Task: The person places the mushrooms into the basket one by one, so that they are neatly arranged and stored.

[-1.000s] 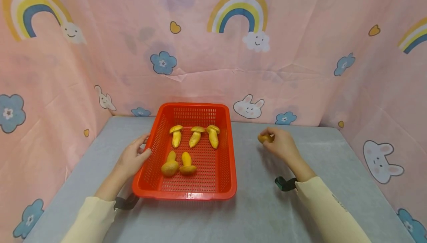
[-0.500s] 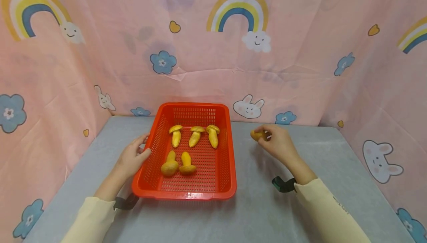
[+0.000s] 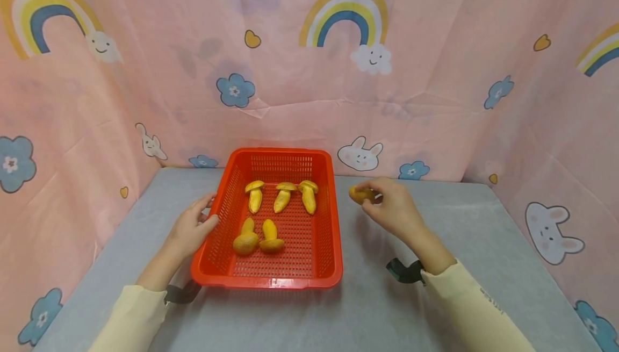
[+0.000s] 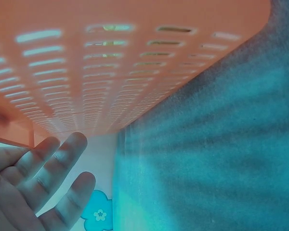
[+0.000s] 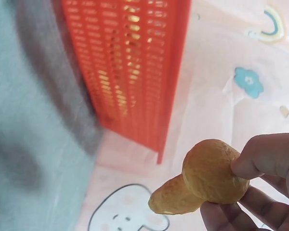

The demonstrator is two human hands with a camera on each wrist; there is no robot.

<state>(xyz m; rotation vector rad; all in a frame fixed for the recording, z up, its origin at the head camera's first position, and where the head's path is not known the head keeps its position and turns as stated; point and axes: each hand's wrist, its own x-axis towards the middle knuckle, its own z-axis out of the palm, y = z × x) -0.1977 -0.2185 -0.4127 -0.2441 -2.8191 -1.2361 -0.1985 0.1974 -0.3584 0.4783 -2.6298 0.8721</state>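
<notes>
My right hand (image 3: pixel 396 209) pinches a yellow-brown mushroom (image 3: pixel 359 195) between thumb and fingers, held up to the right of a red plastic basket (image 3: pixel 266 283). Seen from the right wrist, the mushroom (image 5: pixel 214 171) has a round cap under the thumb, and its stem points away to the left. At the basket's left side, my left hand (image 3: pixel 187 232) touches the rim with thumb and fingertips, its fingers loosely extended along the outer wall. Inside the basket, three mushrooms (image 3: pixel 283 200) lie in a back row, caps away from me. Two others (image 3: pixel 245 243) lie in front, caps toward me.
The basket stands on a grey table (image 3: pixel 367 309) with slotted walls and a raised rim. Pink printed curtain (image 3: pixel 309 83) closes off the back and both sides. A dark strap (image 3: pixel 405 271) hangs at the right wrist.
My right hand has carried the mushroom leftward, closer to the basket's right wall. The left hand, the basket and the mushrooms in it have stayed in place.
</notes>
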